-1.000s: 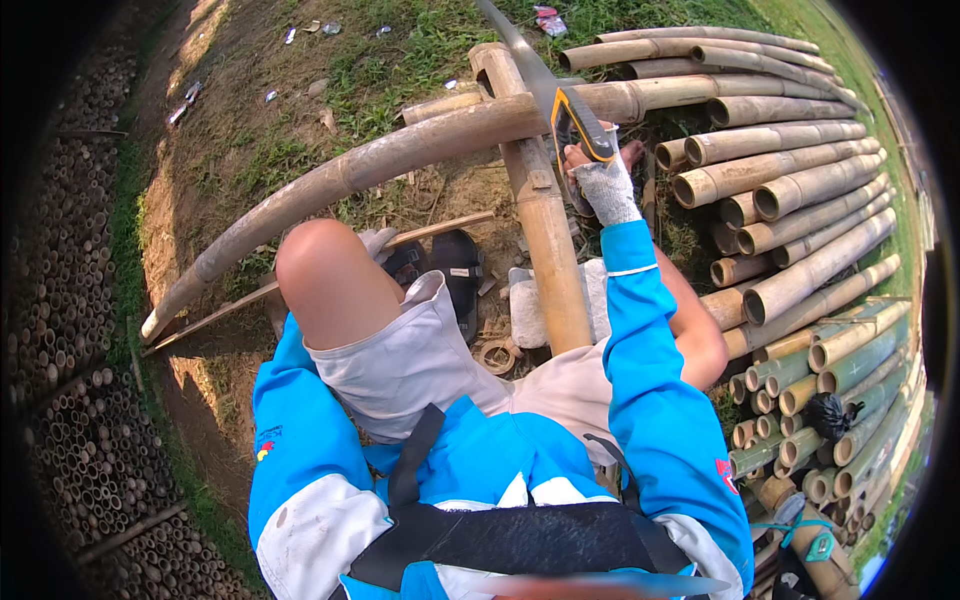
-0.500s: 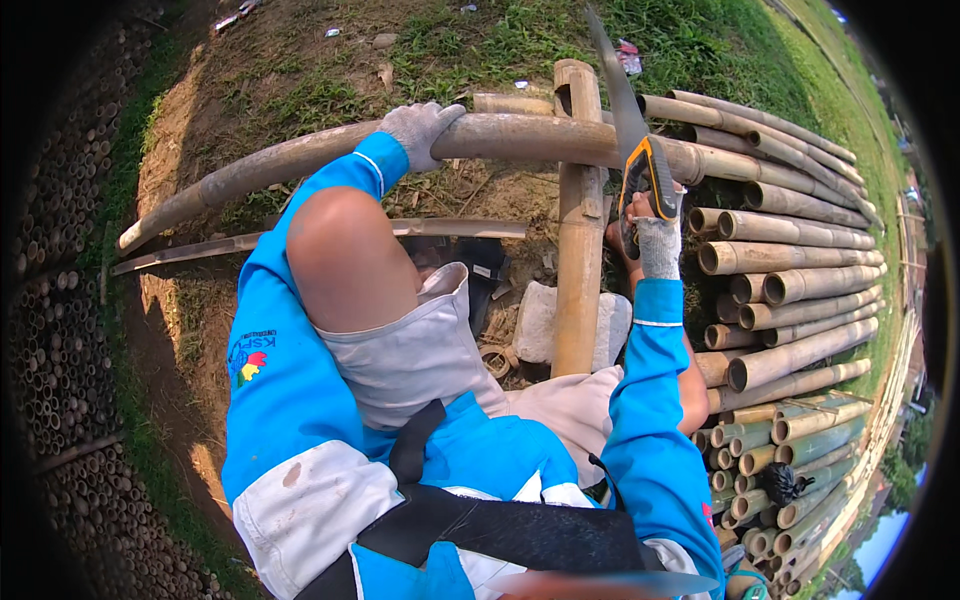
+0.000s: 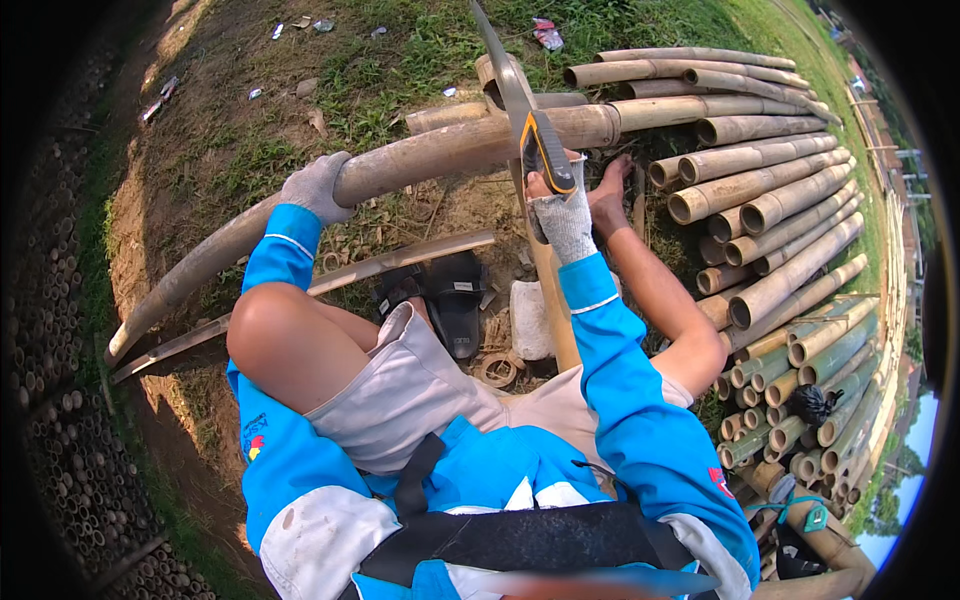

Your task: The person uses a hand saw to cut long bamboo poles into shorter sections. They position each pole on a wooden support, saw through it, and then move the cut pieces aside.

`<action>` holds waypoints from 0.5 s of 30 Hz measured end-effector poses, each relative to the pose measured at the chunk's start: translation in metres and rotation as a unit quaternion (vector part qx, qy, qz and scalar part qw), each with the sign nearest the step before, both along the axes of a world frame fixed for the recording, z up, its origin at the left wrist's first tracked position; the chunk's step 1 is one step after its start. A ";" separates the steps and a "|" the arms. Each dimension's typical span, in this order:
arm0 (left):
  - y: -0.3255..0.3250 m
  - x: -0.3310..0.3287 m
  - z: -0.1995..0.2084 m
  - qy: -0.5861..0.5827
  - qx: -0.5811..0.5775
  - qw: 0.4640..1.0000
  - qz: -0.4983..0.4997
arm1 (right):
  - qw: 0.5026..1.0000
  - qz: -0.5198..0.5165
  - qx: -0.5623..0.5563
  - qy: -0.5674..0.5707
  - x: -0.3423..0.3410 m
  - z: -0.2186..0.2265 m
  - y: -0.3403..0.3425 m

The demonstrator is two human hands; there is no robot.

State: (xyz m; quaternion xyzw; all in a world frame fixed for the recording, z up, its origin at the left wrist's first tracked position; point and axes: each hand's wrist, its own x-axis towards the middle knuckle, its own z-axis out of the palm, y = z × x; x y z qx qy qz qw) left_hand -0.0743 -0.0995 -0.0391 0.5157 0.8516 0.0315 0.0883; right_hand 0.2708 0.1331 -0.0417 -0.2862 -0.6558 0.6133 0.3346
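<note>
A long, thick bamboo pole lies crosswise before me, slanting down to the left and resting over an upright bamboo post. My left hand, in a grey glove, is wrapped over the pole left of the middle. In my right hand, gloved with the fingertips bare, is the black and orange handle of a handsaw. Its blade points up and away across the pole, close to the post. Where its teeth meet the bamboo I cannot make out. My bare right foot is just beyond the right hand.
Several cut bamboo poles are stacked at the right, with greener ones nearer. A split bamboo strip, black sandals and a pale block lie between my legs and the pole. More bamboo ends fill the far left.
My left hand has shifted left along the pole. The saw appears closer to the post, still in my right hand. The view has shifted, and my right leg and the sandals show more.
</note>
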 end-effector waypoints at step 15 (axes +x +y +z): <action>0.016 -0.008 0.054 -0.051 -0.146 0.988 -0.011 | 0.995 -0.019 0.023 0.094 -0.019 -0.008 0.006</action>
